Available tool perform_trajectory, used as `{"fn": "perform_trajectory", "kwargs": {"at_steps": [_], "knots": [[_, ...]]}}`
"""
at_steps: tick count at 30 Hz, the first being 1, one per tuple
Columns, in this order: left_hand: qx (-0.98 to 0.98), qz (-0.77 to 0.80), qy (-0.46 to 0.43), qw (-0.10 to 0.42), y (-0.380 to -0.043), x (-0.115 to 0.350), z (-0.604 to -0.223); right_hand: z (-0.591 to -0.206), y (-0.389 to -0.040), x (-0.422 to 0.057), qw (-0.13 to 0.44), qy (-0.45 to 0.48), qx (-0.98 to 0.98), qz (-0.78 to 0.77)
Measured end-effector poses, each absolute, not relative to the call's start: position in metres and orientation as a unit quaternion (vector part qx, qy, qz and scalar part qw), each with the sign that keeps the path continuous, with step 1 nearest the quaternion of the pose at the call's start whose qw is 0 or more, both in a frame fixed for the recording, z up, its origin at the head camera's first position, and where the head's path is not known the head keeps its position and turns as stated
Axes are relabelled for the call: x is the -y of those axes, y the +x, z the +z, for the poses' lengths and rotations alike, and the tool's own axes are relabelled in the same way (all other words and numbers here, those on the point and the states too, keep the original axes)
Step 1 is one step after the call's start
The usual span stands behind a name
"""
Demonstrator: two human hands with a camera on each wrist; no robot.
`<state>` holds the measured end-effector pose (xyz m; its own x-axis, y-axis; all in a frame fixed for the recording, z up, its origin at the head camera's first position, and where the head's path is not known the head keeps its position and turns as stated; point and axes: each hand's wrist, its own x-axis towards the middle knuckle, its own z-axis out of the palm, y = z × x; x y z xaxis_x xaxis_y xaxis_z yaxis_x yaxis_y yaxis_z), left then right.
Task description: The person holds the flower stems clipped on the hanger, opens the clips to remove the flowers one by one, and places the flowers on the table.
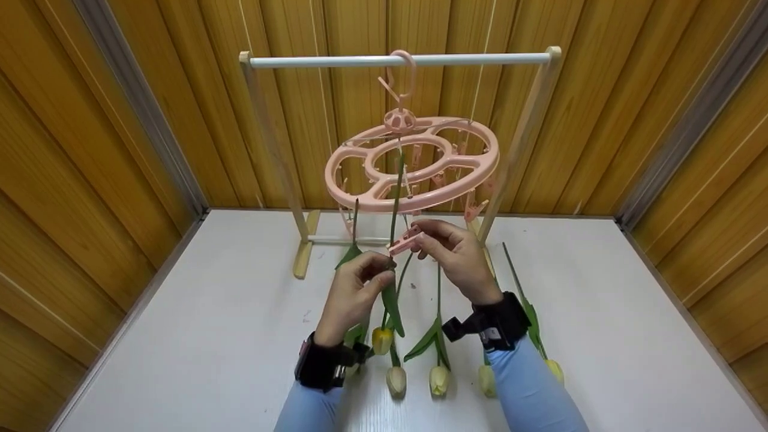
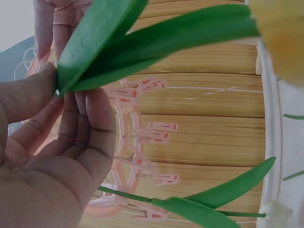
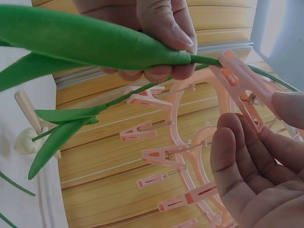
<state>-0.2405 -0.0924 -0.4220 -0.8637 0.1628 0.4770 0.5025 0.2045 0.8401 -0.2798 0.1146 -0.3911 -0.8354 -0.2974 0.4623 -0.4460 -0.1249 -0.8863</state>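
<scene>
Up above the white bench, our left hand pinched a yellow tulip by its green stem, the bloom hanging head-down — our fingers curled around the stem just where the leaf begins. Our right hand squeezed a pink clip right beside that stem, the clip dangling from the round pink clip hanger. That hanger hung by its hook from the white rail of a wooden rack. Four other tulips lay on the bench beneath our wrists — heads toward us.
</scene>
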Motion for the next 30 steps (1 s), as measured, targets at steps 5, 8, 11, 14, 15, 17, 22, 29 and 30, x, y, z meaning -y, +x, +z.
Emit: {"fn": "perform_trajectory", "kwargs": {"at_steps": [5,8,11,14,15,17,22,29,30], "knots": [[0.764,-0.589,-0.212,0.157,-0.2393,0.0929,-0.4205,-0.3926,-0.2796,-0.1164,0.063,0.274,0.677,0.68],[0.764,-0.587,-0.21,0.165,-0.2391,0.0931,-0.4199,-0.3936,-0.2792,-0.117,0.064,0.269,0.681,0.678],[0.765,-0.585,-0.209,0.171,-0.2387,0.0933,-0.4192,-0.3937,-0.2781,-0.117,0.066,0.27,0.682,0.676],[0.765,-0.584,-0.208,0.174,-0.2388,0.0936,-0.4189,-0.3938,-0.2772,-0.1167,0.064,0.274,0.683,0.675],[0.765,-0.583,-0.208,0.175,-0.2388,0.0937,-0.4188,-0.3938,-0.2769,-0.1166,0.062,0.274,0.681,0.676],[0.765,-0.584,-0.209,0.176,-0.2388,0.0939,-0.4187,-0.3941,-0.2765,-0.1164,0.058,0.274,0.68,0.678],[0.762,-0.586,-0.21,0.178,-0.2385,0.0942,-0.4182,-0.3951,-0.2758,-0.1159,0.054,0.271,0.678,0.681],[0.759,-0.588,-0.21,0.183,-0.2387,0.0942,-0.4181,-0.397,-0.2777,-0.1146,0.064,0.285,0.673,0.679],[0.758,-0.589,-0.211,0.185,-0.2387,0.0942,-0.4181,-0.3972,-0.2777,-0.1144,0.064,0.288,0.672,0.679]]}}
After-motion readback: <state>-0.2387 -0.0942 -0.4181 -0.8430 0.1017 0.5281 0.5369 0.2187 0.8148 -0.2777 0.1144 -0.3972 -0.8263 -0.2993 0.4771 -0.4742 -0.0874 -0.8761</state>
